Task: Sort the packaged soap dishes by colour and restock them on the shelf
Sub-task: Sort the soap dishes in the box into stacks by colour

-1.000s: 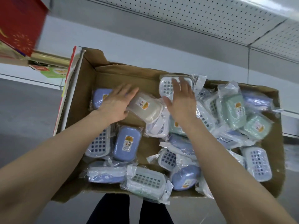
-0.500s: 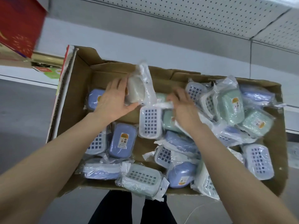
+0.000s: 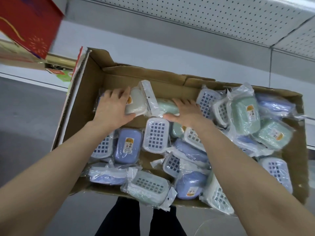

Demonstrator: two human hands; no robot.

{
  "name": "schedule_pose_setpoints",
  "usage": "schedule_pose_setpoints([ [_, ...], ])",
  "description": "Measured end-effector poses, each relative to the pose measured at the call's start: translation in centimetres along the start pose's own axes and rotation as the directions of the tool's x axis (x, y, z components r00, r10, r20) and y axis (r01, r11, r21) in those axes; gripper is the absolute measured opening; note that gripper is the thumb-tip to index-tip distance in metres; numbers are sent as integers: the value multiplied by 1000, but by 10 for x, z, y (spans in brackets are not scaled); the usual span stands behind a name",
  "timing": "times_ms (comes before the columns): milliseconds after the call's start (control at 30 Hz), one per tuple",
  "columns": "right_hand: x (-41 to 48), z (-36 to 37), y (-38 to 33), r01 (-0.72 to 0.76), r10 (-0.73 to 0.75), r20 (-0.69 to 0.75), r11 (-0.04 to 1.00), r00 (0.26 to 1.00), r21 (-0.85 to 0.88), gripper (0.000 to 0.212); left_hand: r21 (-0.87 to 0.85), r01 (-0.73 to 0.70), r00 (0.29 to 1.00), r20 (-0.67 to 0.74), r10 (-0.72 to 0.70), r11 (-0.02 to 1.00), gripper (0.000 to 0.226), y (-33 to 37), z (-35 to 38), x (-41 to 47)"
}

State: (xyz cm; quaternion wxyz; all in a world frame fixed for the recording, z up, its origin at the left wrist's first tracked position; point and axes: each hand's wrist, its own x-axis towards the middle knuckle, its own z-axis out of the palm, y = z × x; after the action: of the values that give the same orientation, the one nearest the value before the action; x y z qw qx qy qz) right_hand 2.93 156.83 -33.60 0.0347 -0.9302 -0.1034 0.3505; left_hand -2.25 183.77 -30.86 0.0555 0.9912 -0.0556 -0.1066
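An open cardboard box (image 3: 88,92) holds several soap dishes in clear plastic wrap, blue, green and white. My left hand (image 3: 112,106) grips a white soap dish (image 3: 136,103) standing on edge against the box's far wall. My right hand (image 3: 185,111) grips a green soap dish (image 3: 166,105) on edge right beside it, the two packs touching. A blue dish (image 3: 127,145) lies flat under my left wrist. Green dishes (image 3: 245,114) pile up at the right side.
A white perforated shelf back (image 3: 213,17) and grey shelf panel (image 3: 136,43) stand behind the box. A red carton (image 3: 29,26) hangs at top left. Grey floor (image 3: 25,120) lies to the left. My dark trouser legs (image 3: 119,218) show below the box.
Both hands moved toward the far wall of the box. The left hand carried the white dish there and stood it on edge; the right hand took a green dish and set it beside the white one.
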Motion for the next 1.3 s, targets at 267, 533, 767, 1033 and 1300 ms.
schedule_pose_setpoints([
  [267, 13, -17, 11, 48, -11, -234, 987, 972, 153, 78, -29, -50, 998, 22, 51, 998, 94, 0, 4, -15],
  [533, -16, -31, 9, 56, -61, -376, 998, 924, -25, 87, -47, -50, 998, 21, 51, 998, 94, 15, -2, -37],
  [767, -111, -15, 22, 97, 141, -701, 953, 699, 288, 88, -52, -128, 992, -21, 127, 990, 94, 62, -18, -58],
  [1033, -220, 10, 97, 50, 477, -736, 823, 481, 566, 84, -80, -354, 929, -149, 340, 932, 90, 174, -29, -59],
  [1300, -268, 72, 183, -373, 577, -370, 786, 728, 493, 86, -85, -408, 903, -188, 387, 909, 90, 252, -20, -43],
])
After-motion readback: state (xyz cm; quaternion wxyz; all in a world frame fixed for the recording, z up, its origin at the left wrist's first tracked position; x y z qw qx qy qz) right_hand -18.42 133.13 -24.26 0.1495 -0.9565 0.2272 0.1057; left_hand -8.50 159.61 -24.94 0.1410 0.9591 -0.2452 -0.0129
